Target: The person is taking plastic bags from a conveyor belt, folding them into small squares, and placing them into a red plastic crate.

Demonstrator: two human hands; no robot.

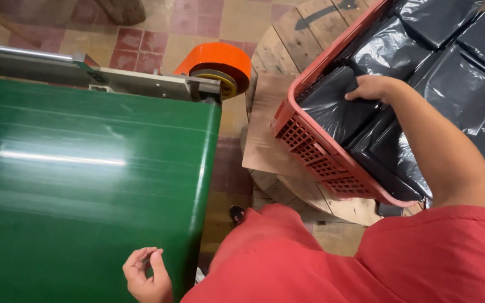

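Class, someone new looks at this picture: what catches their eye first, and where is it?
The broad green conveyor belt fills the left, an orange tape roll at its far corner. At right, the right hand grips a black plastic package in a red crate; the left hand hangs empty below.

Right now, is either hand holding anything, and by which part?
The right hand grips a black plastic bag by its top edge, inside the red crate. The left hand holds nothing, fingers loosely curled over the green belt.

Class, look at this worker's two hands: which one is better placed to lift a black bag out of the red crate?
Right hand: it already rests on a black bag inside the red crate. The left hand hangs empty by the green belt.
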